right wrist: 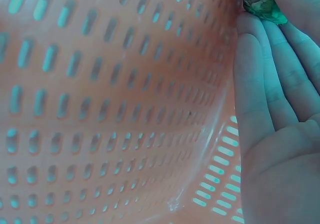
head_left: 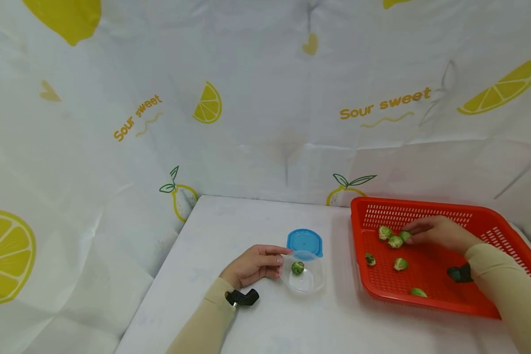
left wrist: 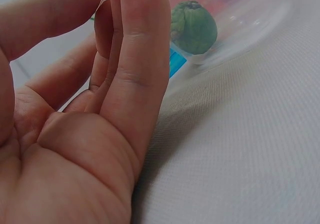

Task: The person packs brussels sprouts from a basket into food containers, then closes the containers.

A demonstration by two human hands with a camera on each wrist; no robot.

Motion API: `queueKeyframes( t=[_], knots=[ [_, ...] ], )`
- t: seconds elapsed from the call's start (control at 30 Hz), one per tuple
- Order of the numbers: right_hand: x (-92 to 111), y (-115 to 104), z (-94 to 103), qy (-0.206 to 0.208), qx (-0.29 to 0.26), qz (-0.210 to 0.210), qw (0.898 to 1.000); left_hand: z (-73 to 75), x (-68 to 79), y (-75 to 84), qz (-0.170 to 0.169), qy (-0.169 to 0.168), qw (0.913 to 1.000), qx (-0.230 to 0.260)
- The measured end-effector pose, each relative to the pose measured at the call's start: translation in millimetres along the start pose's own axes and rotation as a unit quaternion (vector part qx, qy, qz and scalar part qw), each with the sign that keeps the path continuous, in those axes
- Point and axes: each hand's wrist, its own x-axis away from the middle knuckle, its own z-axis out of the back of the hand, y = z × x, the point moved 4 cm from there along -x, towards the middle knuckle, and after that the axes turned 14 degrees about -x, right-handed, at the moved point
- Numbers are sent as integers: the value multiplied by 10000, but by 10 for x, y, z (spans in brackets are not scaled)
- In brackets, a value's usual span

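My left hand [head_left: 257,265] pinches the rim of a clear round plastic container [head_left: 311,281] between thumb and fingers. Inside the container lies one green Brussels sprout [head_left: 298,268], which also shows through the clear wall in the left wrist view. Over the red basket, my right hand [head_left: 438,232] holds another Brussels sprout [right wrist: 261,3] between thumb and fingertips. Two more sprouts [head_left: 385,233] sit right beside those fingertips. Several other sprouts [head_left: 400,264] lie spread over the basket floor.
The red slotted basket [head_left: 429,302] stands on the right of the white-covered table [head_left: 186,305]. A blue lid [head_left: 304,242] lies just behind the container. A lemon-print curtain [head_left: 265,162] rises at the back and left.
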Motion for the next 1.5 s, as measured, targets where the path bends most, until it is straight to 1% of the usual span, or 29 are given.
queueKeyframes(
  t=[0.23, 0.37, 0.47, 0.53, 0.73, 0.97, 1.17, 1.3, 1.4, 1.5],
  knots=[
    [118, -38, 64, 129, 102, 55, 9998, -3, -3, -2, -17, 1, 10000, -15],
    [202, -101, 106, 167, 91, -16, 9998, 5, 11, 6, -47, -11, 10000, -67],
    [244, -182, 115, 181, 36, -71, 9998, 23, 26, -5, -35, 19, 10000, -62],
    [273, -245, 106, 177, -7, -36, 9998, 34, 36, -12, -24, 36, 10000, -45],
    [396, -467, 46, 365, -102, 9, 9993, 56, 33, -15, -93, 28, 9999, -103],
    [586, -773, -123, 671, -291, 176, 9972, 52, 35, -31, -24, 66, 9999, -102],
    [747, -1055, -311, 891, -416, 268, 9948, 9, 11, 2, -98, -27, 9999, -102],
    [814, -1241, -460, 953, -528, 372, 9934, -4, 3, 1, -109, -76, 9999, -56],
    [840, -1376, -582, 978, -721, 516, 9912, -9, 7, 2, -88, -73, 9999, -31],
    [850, -1500, -724, 960, -982, 571, 9889, -17, 9, 8, -93, -64, 9999, -49]
  ],
)
